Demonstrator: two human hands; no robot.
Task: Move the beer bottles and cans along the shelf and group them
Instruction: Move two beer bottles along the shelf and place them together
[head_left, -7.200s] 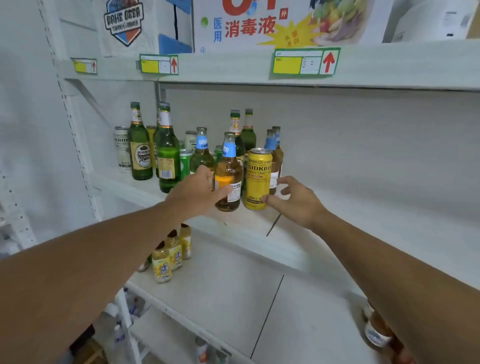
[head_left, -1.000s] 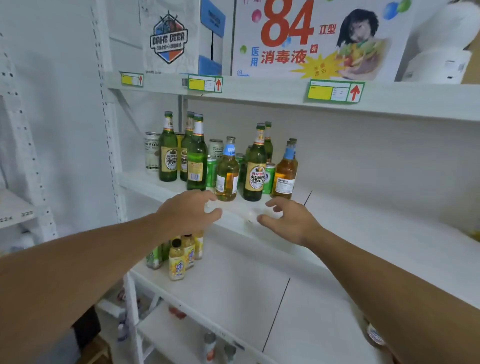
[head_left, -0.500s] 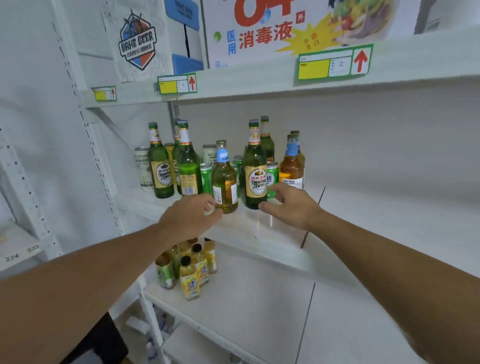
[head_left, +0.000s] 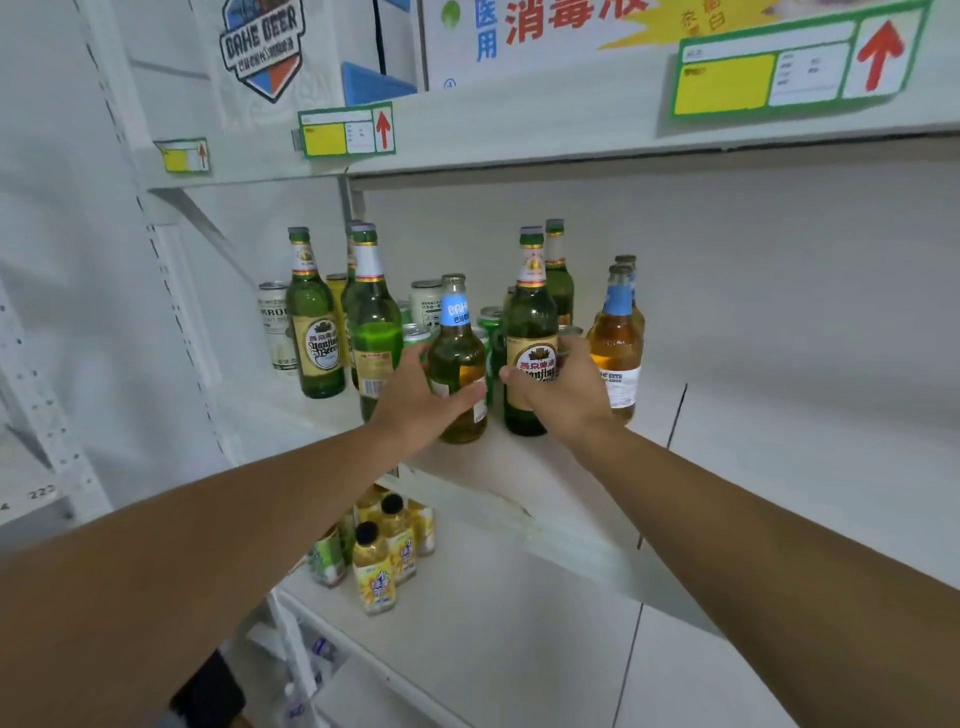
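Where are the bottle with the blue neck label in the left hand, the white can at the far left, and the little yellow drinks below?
blue-necked bottle (head_left: 454, 312), head view, blue neck label.
white can (head_left: 274, 325), head view, its side.
yellow drink bottles (head_left: 375, 577), head view, front bottle's label.

The shelf (head_left: 779, 467) lies bare to the right of the amber bottle (head_left: 615, 343), with open room up to the board above. Leftward the way is crowded: bottles and cans stand packed together, the green bottle (head_left: 530, 332) just beside the amber one, cans (head_left: 491, 325) wedged behind. Both hands (head_left: 421, 400) (head_left: 563, 387) fill the front of the cluster. A gap shows between the left green bottles (head_left: 311, 322) and the upright (head_left: 171, 291). Below, small yellow bottles (head_left: 374, 566) block the lower shelf's left end.
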